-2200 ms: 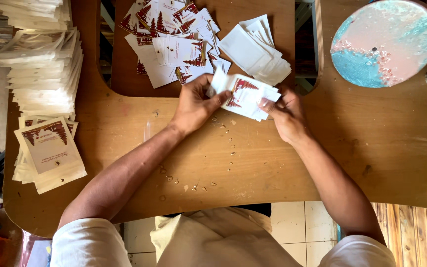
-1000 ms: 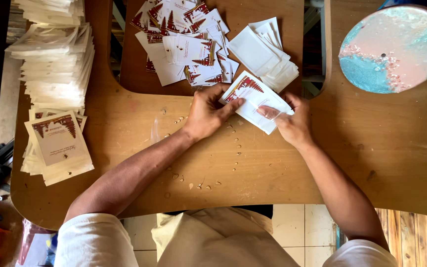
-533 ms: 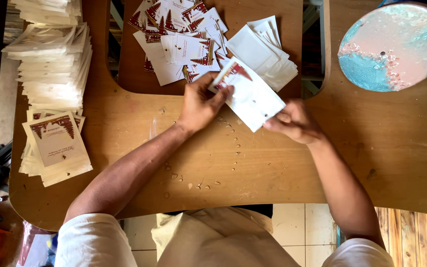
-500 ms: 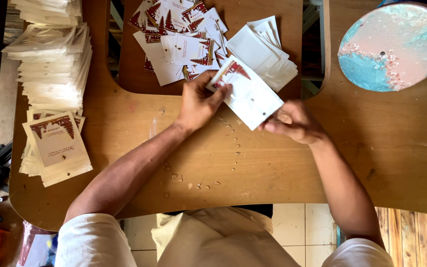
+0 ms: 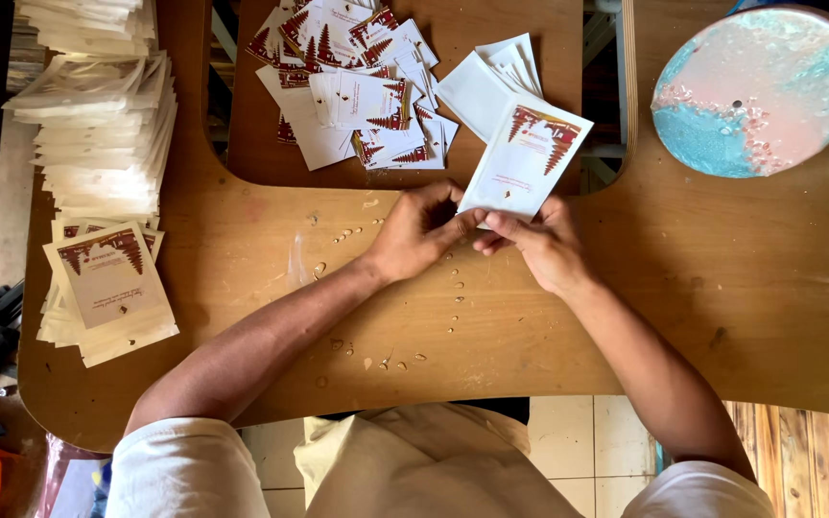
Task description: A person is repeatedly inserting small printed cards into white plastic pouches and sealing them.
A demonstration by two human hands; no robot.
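1. Wooden worktable (image 5: pixel 683 317) fills the view, with a curved cut-out at its far edge; a lower wooden board (image 5: pixel 491 144) sits inside the cut-out. Tiled floor shows at the near edge.
2. Round disc (image 5: pixel 755 91), painted blue and pink, lies at far right on the table, well apart from the hands.
3. Tall stack of pale sachets (image 5: pixel 98 125) stands at far left; nearer on the left, a shorter stack of printed cards (image 5: pixel 107 288), white with a red pattern along the top.
4. Loose heap of the same red-and-white cards (image 5: pixel 357 86) is spread on the lower board, with a few plain white envelopes (image 5: pixel 486 86) just right of it.
5. Single printed card (image 5: pixel 527 158) is held up over the far table edge. Long axis tilts from near-left to far-right, red pattern at the far end. It lies on the far side of both hands.
6. Left hand (image 5: pixel 414 235): fingers curled narrow, tips pinching the card's near-left corner.
7. Right hand (image 5: pixel 539 245): fingers closed on the card's near edge, touching the left fingertips. Both hands equally near the card.
8. Small seed-like bits (image 5: pixel 453 288) are scattered on the table near the wrists.
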